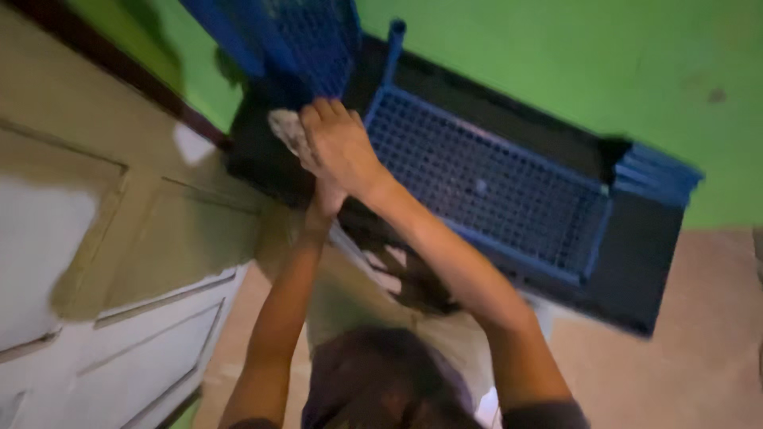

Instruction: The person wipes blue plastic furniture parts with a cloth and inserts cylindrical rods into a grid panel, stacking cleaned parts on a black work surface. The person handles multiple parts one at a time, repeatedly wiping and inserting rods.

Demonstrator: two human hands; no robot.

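Both my arms reach up to a blue wire-mesh rack (485, 187) that stands against a green wall (556, 56). My right hand (342, 143) lies over a pale crumpled cloth (284, 129) and presses it against the rack's corner, where the lower shelf meets an upper mesh panel (314, 40). My left hand (324, 202) sits just under the right wrist, mostly hidden by it, so its fingers do not show. The picture is blurred.
A black frame or base (636, 270) lies under and around the blue shelf. A pale panelled door (119, 270) fills the left side. Tan floor (699, 342) shows at the right. A dark rounded shape like hair (381, 381) sits between my forearms at the bottom.
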